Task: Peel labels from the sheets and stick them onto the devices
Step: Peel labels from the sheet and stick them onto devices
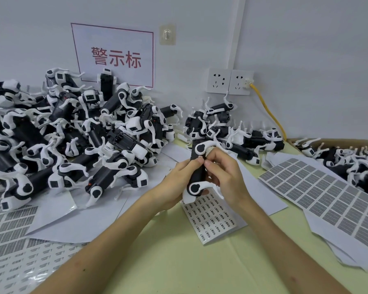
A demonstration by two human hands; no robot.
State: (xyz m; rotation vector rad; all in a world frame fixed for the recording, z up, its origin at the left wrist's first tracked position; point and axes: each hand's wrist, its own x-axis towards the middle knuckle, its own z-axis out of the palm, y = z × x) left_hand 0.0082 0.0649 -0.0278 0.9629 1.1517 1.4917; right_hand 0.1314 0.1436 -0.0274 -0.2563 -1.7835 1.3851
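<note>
My left hand grips the black middle of one device from the side. The device stands almost upright between my hands, with a white leg at its top and one at its bottom. My right hand is curled on the other side. Its thumb and first finger pinch a tiny pale label against the black body, near the top leg.

Just below my hands, at 6 o'clock, a small label sheet with rows of little dark marks lies on the yellow-green tabletop. At 3 o'clock a big sheet of grey labels lies on top of white papers. At 8 o'clock more sheets cover the tabletop.

At 10 o'clock a big pile of devices is heaped against the wall. A smaller pile sits at 1 o'clock. At 2 o'clock a cardboard box holds more of them.

On the wall at 11 o'clock hangs a white sign with red letters. At 12 o'clock are two sockets, and a yellow cable runs down from one.
</note>
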